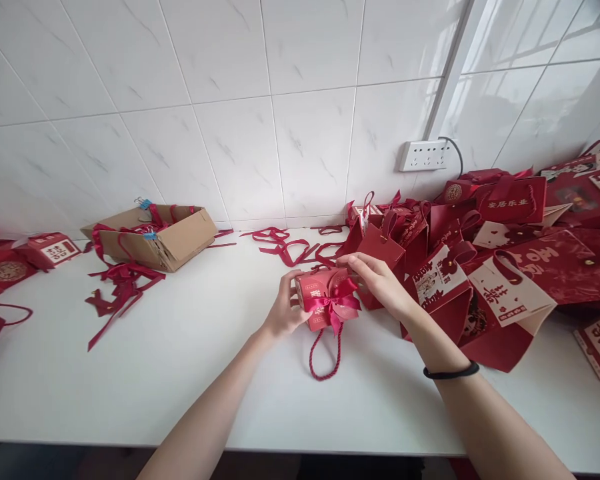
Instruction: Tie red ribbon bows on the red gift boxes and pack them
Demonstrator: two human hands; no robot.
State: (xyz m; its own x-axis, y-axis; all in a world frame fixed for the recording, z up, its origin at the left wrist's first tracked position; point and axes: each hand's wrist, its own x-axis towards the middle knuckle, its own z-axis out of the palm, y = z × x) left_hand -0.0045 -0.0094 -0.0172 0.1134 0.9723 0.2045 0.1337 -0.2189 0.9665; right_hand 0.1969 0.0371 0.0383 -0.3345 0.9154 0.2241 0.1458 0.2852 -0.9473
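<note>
A small red gift box (320,308) with gold print stands on the white table in front of me. A shiny ribbon bow (334,303) is tied across its front, and a twisted rope handle (325,377) hangs in a loop onto the table. My left hand (286,303) grips the box's left side, fingers behind and thumb at the front. At the top right corner, my right hand (373,277) has its bent fingers on the box edge; its thumb is partly hidden. Right behind that hand stands a red bag-shaped box (380,247).
A cardboard box (185,239) with ribbons and blue binder clips stands at the back left, loose ribbons (123,287) spilling beside it. More ribbon strips (285,248) lie near the wall. Red gift boxes (510,287) are heaped at right, several others (50,250) at far left. A power strip (424,155) is on the wall.
</note>
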